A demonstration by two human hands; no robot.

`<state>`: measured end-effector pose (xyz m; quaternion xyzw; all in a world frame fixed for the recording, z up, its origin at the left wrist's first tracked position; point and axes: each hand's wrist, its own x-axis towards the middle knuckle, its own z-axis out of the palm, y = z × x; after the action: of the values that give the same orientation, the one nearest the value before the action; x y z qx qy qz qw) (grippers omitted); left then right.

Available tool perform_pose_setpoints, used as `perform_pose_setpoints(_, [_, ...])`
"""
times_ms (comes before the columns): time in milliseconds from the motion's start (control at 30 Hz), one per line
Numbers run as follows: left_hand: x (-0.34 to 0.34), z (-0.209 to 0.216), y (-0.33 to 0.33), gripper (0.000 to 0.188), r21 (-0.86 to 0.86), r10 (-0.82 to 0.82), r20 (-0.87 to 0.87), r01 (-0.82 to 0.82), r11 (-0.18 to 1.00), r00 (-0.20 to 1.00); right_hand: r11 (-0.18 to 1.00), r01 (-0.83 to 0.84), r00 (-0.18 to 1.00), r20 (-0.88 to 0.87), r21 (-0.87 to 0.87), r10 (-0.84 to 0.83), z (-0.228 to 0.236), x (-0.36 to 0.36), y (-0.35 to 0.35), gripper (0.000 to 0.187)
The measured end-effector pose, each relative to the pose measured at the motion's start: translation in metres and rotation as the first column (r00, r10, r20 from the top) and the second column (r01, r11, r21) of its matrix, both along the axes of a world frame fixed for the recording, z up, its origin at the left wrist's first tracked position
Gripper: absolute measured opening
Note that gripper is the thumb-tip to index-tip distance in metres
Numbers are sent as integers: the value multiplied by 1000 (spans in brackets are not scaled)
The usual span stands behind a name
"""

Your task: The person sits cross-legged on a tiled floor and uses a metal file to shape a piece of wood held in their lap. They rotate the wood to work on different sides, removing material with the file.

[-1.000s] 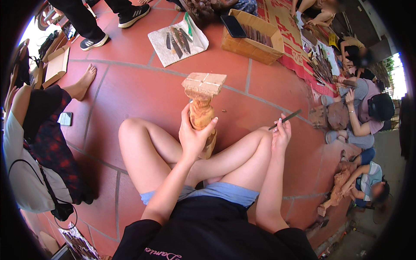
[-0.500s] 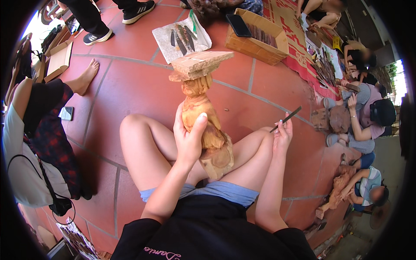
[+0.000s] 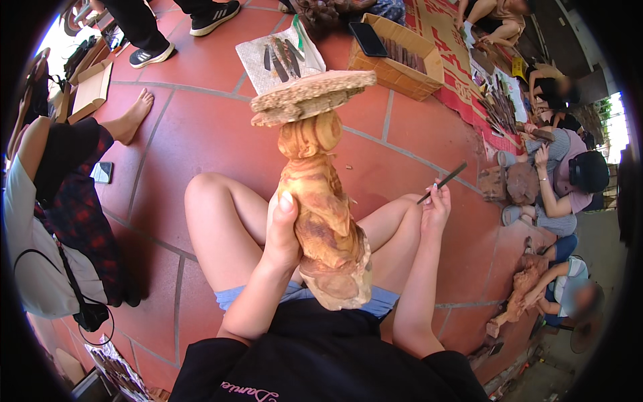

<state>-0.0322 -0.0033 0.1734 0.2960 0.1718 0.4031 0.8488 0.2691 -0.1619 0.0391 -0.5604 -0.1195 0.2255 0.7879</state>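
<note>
You get bright daylight, burnt out to white at the upper-left and right edges, with soft shadow on the left of the red tiled floor (image 3: 221, 137). The carved yellow-brown wooden figure (image 3: 328, 214) looks sharp, while fisheye distortion bends your view toward its black rim.

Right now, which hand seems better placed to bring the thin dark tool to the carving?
Probably the right hand: it holds the thin dark tool, while the left hand is wrapped around the wooden carving.
</note>
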Motion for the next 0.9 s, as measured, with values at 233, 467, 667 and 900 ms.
perform_pose_setpoints(233, [-6,-8,3,104,-24,-164,155,170,985,974,977,-1,1000,9,212,-1,47,-41,9,5])
perform_pose_setpoints(467, [-13,-20,7,104,-9,-160,157,163,987,975,841,-375,922,255,390,292,146,-129,36,7])
perform_pose_setpoints(667, [-22,-72,7,94,-60,-89,18,90,994,996,864,-425,904,85,269,419,162,-201,78,14])
perform_pose_setpoints(900, [-23,-106,6,88,-134,56,-52,-63,989,997,818,-424,858,-117,390,501,135,-215,95,24])
